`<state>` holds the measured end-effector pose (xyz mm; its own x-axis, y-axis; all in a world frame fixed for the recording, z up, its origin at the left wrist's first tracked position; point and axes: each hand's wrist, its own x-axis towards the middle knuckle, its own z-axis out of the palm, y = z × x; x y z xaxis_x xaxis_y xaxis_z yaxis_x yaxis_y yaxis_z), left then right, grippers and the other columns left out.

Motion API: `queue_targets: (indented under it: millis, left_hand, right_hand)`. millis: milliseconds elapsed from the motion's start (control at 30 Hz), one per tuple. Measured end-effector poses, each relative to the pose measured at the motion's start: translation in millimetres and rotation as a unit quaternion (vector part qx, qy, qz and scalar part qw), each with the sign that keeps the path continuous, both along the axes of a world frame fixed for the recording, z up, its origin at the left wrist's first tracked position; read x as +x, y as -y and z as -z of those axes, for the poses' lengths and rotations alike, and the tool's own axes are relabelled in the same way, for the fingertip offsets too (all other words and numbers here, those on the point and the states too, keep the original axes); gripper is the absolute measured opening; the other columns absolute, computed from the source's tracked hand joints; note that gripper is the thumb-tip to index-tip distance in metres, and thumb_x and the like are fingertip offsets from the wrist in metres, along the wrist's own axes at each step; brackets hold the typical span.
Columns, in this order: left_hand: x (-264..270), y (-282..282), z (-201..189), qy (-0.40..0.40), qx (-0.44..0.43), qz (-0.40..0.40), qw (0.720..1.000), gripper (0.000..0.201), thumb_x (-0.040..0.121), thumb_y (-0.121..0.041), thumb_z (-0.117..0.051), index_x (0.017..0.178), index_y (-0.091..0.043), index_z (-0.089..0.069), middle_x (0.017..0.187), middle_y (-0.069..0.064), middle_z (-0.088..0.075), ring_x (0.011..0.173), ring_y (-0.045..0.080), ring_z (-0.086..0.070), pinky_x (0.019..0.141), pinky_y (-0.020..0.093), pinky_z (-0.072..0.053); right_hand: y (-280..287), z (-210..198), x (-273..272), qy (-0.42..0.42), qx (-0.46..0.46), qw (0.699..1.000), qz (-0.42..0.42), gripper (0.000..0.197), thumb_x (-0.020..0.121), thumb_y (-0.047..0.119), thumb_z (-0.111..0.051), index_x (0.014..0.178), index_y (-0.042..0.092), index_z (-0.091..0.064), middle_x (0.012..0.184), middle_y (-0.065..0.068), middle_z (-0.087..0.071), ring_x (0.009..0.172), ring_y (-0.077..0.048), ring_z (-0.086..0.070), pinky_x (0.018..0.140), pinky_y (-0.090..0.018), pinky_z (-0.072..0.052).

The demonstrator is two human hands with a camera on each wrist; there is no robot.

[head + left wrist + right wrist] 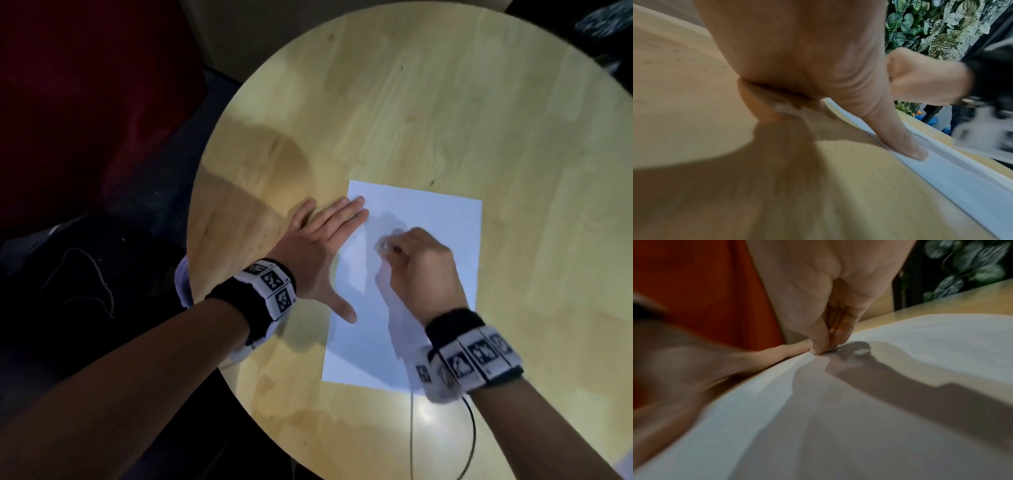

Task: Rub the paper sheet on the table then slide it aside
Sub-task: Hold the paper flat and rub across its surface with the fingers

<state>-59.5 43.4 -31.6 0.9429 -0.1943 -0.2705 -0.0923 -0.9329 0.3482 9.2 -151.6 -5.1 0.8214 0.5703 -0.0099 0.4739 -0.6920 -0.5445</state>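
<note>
We see the left hand (317,253) flat, fingers straight and together, thumb spread, fingertips and thumb pressing the left edge of the paper sheet (428,212). The right hand (423,265) curls its fingers, pinching something small and pale against the sheet. The white, unfolded sheet lies flat on the round wooden table (445,102).

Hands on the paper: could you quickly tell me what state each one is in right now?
Left hand: open, flat, fingertips and thumb pressing the paper sheet edge.
Right hand: fingers curled, pinching a small object against the sheet; what it is cannot be told.
</note>
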Motion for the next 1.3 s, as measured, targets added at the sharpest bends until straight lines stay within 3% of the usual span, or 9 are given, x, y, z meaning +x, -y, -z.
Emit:
queue_targets:
  millis: [100, 267, 500, 700, 867, 933, 1000, 1100, 1300]
  left_hand:
    - [-1.7, -0.5, 0.8, 0.005, -0.007, -0.012, 1.000, 0.160, 0.037, -0.104, -0.057, 0.163, -0.017, -0.013, 0.172, -0.003, -0.003, 0.157, 0.014, -0.003, 0.124, 0.050, 0.005]
    - [-8.7, 4.4, -2.6, 0.010, 0.009, -0.030, 0.999, 0.157, 0.043, -0.106, -0.050, 0.163, -0.012, -0.011, 0.172, 0.001, -0.001, 0.158, 0.018, 0.002, 0.125, 0.047, 0.010]
    - [-66.3, 25.3, -15.1, 0.052, -0.034, -0.108, 0.992, 0.123, 0.077, -0.092, -0.045, 0.156, 0.002, -0.031, 0.167, 0.015, -0.022, 0.156, 0.028, -0.018, 0.126, 0.049, -0.007]
    - [-119.2, 46.9, -41.7, -0.002, -0.036, -0.121, 0.992, 0.099, 0.094, -0.082, -0.031, 0.148, 0.000, -0.046, 0.152, 0.016, -0.046, 0.143, 0.031, -0.042, 0.121, 0.054, -0.018]
    - [-64.0, 16.4, -35.4, 0.113, -0.079, -0.070, 0.988, 0.052, 0.097, -0.046, -0.056, 0.132, -0.007, -0.061, 0.119, 0.011, -0.064, 0.111, 0.035, -0.060, 0.104, 0.044, -0.040]
    - [-24.5, -9.0, -23.5, 0.125, -0.109, -0.058, 0.984, 0.068, 0.088, -0.054, -0.063, 0.140, -0.010, -0.058, 0.141, 0.013, -0.057, 0.132, 0.033, -0.052, 0.112, 0.040, -0.036]
    - [5.6, -27.8, -20.0, 0.051, -0.094, -0.037, 0.994, 0.099, 0.078, -0.071, -0.068, 0.157, -0.019, -0.036, 0.166, 0.004, -0.027, 0.155, 0.019, -0.020, 0.125, 0.034, -0.015]
    - [21.7, -39.0, -13.6, -0.039, -0.016, -0.021, 0.999, 0.134, 0.064, -0.091, -0.058, 0.164, -0.023, 0.000, 0.170, -0.010, 0.013, 0.154, 0.005, 0.016, 0.125, 0.031, 0.009]
    - [5.4, -28.1, 2.8, -0.002, -0.005, -0.091, 0.996, 0.147, 0.053, -0.102, -0.050, 0.164, -0.018, 0.000, 0.171, -0.005, 0.010, 0.156, 0.011, 0.012, 0.125, 0.038, 0.009]
  right_hand:
    - [-19.9, 11.7, 33.4, 0.007, 0.001, 0.999, 0.045, 0.009, 0.086, 0.005, -0.062, 0.083, 0.009, -0.070, 0.081, -0.007, -0.062, 0.073, -0.025, -0.061, 0.064, -0.036, -0.050]
    - [13.4, -4.9, -35.5, -0.012, 0.009, 1.000, 0.024, 0.009, 0.088, 0.003, -0.063, 0.084, 0.011, -0.068, 0.081, -0.003, -0.058, 0.074, -0.020, -0.056, 0.066, -0.035, -0.049]
    - [49.7, 10.7, -49.4, -0.020, -0.059, 0.997, 0.052, 0.015, 0.095, 0.017, -0.057, 0.109, 0.021, -0.062, 0.144, -0.006, -0.046, 0.137, -0.031, -0.037, 0.102, -0.054, -0.035]
    - [55.5, 1.4, -7.7, -0.135, 0.100, 0.986, 0.000, 0.029, 0.097, 0.013, -0.055, 0.124, 0.022, -0.055, 0.131, 0.003, -0.060, 0.138, -0.006, -0.036, 0.118, -0.045, -0.020]
    - [39.3, 3.6, 26.4, -0.179, 0.132, 0.974, -0.049, 0.018, 0.093, 0.007, -0.062, 0.110, 0.012, -0.063, 0.119, 0.005, -0.067, 0.128, -0.001, -0.048, 0.113, -0.047, -0.032]
    - [30.2, 3.6, 37.0, -0.186, 0.120, 0.972, -0.074, 0.020, 0.093, 0.008, -0.063, 0.112, 0.011, -0.064, 0.118, 0.004, -0.068, 0.126, 0.003, -0.049, 0.113, -0.041, -0.034]
    - [21.5, 3.5, 46.4, -0.198, 0.110, 0.970, -0.087, 0.020, 0.093, 0.007, -0.062, 0.112, 0.010, -0.064, 0.117, 0.003, -0.068, 0.126, 0.004, -0.047, 0.110, -0.026, -0.037]
    - [10.0, -2.9, 58.8, -0.199, 0.099, 0.972, -0.079, 0.017, 0.092, 0.006, -0.063, 0.108, 0.012, -0.066, 0.113, 0.003, -0.069, 0.122, 0.000, -0.053, 0.101, -0.018, -0.043]
    - [-30.5, -9.2, 43.6, -0.039, 0.055, 0.992, -0.110, 0.006, 0.085, 0.015, -0.069, 0.090, 0.016, -0.072, 0.088, -0.001, -0.061, 0.078, -0.014, -0.059, 0.075, -0.030, -0.051]
